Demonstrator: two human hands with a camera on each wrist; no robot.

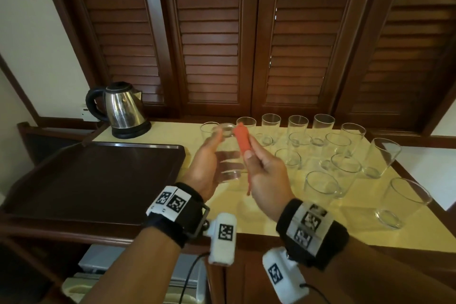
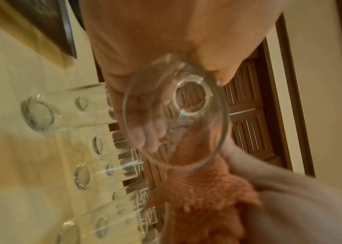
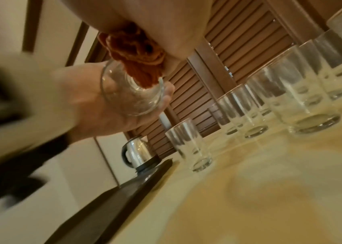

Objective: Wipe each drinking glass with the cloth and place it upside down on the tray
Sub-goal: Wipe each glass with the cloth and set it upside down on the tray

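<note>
Orange cloth [image 1: 242,140] is rolled into a narrow bundle and pinched in the right hand [image 1: 267,175], thumb on top, fingers curled under it. One end of the roll points away from the person; a thin tail hangs below the hand. Right wrist view shows the cloth end at or just inside the mouth of the held glass [image 1: 225,153]; I can't tell how deep it goes.

Left hand [image 1: 203,168] grip: fingers and thumb wrapped round the held glass, clear of the table [image 1: 283,219]. Glass is tilted, base pointing away from the person, open rim toward the person. Left wrist view looks straight down the bore, fingers visible through the wall.

Both hands sit over the middle of the table, just right of the tray [image 1: 93,180]. Tray is dark, rectangular, at the table's left edge.

Remaining glasses [image 1: 320,185] stand upright, rims up, in loose rows from the far edge down to the near right corner. They are well apart from the tray.

Steel kettle [image 1: 123,108] with black handle stands at the far left corner, behind the tray. Dark wooden louvred shutters [image 1: 209,32] run along behind the far edge.

Both wrist views are motion-blurred.
</note>
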